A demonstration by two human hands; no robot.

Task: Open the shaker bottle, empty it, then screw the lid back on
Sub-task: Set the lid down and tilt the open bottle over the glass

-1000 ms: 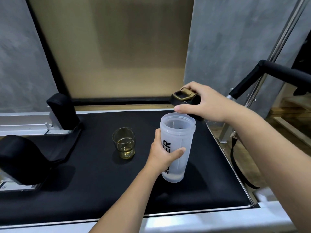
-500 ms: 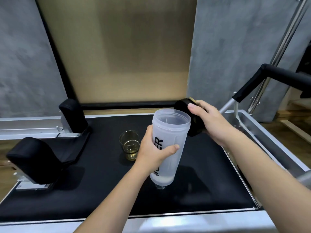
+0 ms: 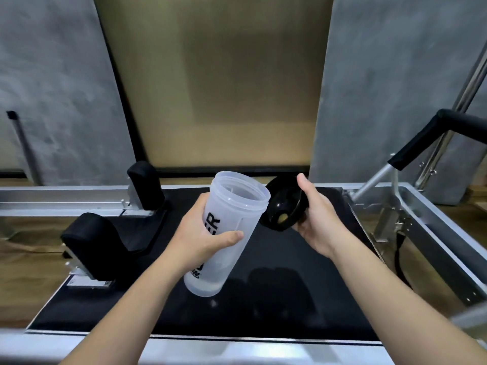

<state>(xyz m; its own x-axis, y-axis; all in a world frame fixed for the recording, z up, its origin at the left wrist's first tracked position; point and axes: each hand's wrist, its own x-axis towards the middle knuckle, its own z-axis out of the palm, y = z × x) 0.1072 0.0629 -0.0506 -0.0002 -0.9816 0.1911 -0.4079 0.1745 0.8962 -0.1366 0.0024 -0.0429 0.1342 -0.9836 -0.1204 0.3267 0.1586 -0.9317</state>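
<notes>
In the head view, above the middle of the black padded platform [image 3: 276, 293], the left hand [image 3: 203, 233] grips the frosted shaker bottle [image 3: 232, 233] around its waist, thumb curled across the near side and fingers wrapped behind. The bottle is lifted clear of the pad and tilted, its open mouth leaning toward one o'clock and its base toward seven o'clock. Black lettering runs down its side, partly covered by the hand. Whether any liquid sits at the bottom, I cannot tell.

At three o'clock from the bottle's mouth, just beside the rim, the right hand [image 3: 316, 219] grasps the black lid [image 3: 283, 209], thumb up over its top edge and fingers curled beneath. The lid is turned so its hollow underside faces the bottle, with a small yellowish spot showing inside. Lid and rim look very close; whether they touch is unclear.

At nine o'clock from the bottle, two black padded shoulder rests [image 3: 105, 243] stand on the silver frame [image 3: 66, 201]. At two o'clock, well apart, a black foam-covered bar [image 3: 427, 138] rises on metal tubing. Behind everything stand grey wall panels [image 3: 58, 88] flanking a tan panel [image 3: 218, 80]
</notes>
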